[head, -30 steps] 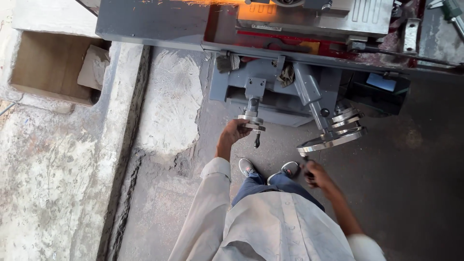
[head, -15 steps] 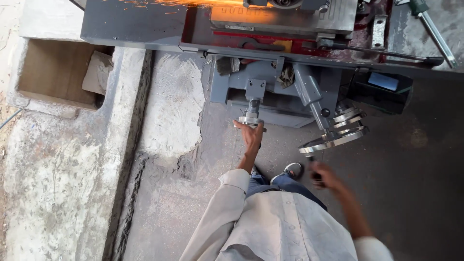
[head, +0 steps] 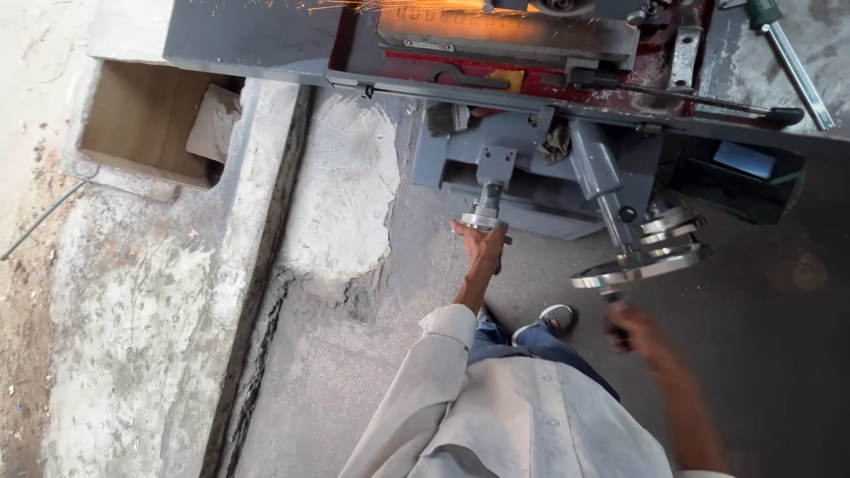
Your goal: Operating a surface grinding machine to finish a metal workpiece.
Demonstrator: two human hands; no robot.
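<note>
Handwheels on this grey grinder look worn: left hand [head: 481, 243] clamped on the small silver handwheel [head: 483, 222], right hand [head: 630, 329] wrapped around the big wheel's [head: 639, 266] handle, a bit blurred.

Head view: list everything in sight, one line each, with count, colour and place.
Grinding machine: one, grey with red table, top centre.
Sparks: orange, top edge.
Small handwheel: one, metal, below the machine's front.
Large handwheel: one, metal, right of it.
Cardboard box: one, brown, open, upper left.
Concrete floor: grey, rough, left.
Shoe: one clearly seen, grey, on the floor.
Left hand: grips the small handwheel.
Right hand: blurred, on the large handwheel's handle.
</note>
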